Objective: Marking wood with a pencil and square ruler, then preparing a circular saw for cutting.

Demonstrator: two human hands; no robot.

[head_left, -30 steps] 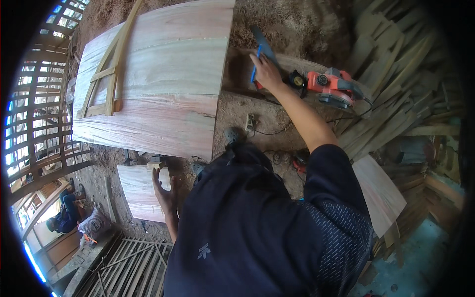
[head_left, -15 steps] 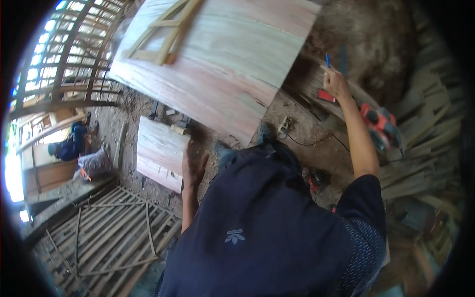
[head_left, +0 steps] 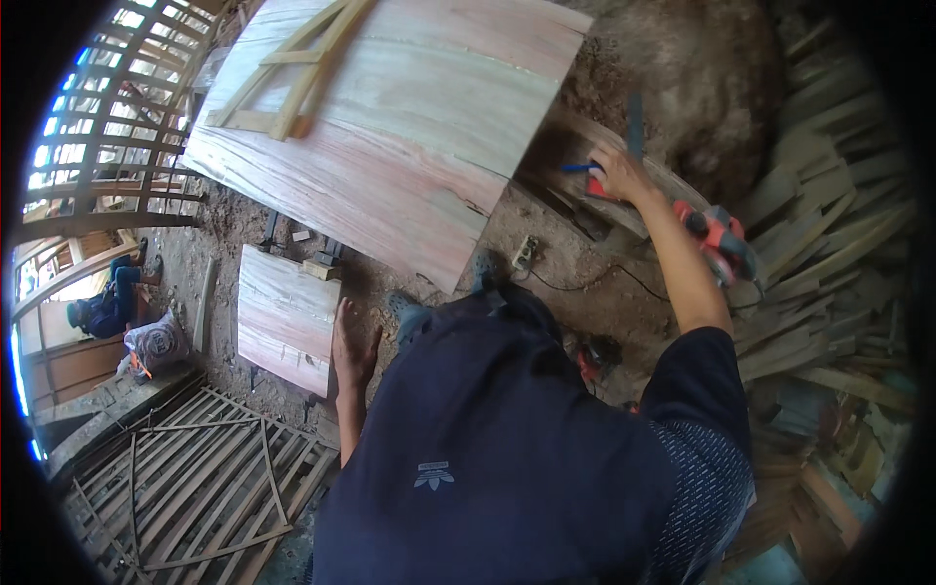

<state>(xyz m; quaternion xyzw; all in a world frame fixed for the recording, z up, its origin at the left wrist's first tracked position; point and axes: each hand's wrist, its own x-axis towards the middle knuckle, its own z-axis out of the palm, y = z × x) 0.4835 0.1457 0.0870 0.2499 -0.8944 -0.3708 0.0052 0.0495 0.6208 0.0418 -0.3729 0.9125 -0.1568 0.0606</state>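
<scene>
My right hand point(head_left: 622, 177) is closed around a slim blue pen or pencil point(head_left: 577, 168), which points left from the fingers. The hand hovers over or touches a wooden beam point(head_left: 575, 132); I cannot tell which. Just under the fingers lies a small flat red item point(head_left: 596, 189), partly hidden by the hand. My left hand point(head_left: 355, 353) hangs with fingers apart and nothing in it, beside the small wooden panel point(head_left: 286, 317). Ahead lies a large pale pink-and-grey wooden panel point(head_left: 409, 117) with an angled wooden frame point(head_left: 310, 60) on it.
A red power tool point(head_left: 717, 239) sits right of the beam, another point(head_left: 593, 361) near my body. A socket block point(head_left: 526, 253) with a dark cable lies on the dirt. Wood scraps point(head_left: 819, 244) pile up at right, a slatted frame point(head_left: 210, 468) at lower left. Another person point(head_left: 107, 307) sits far left.
My right hand has come down toward the red item, and the blue pen or pencil has swung from upright to pointing left. The whole view has shifted a little.
</scene>
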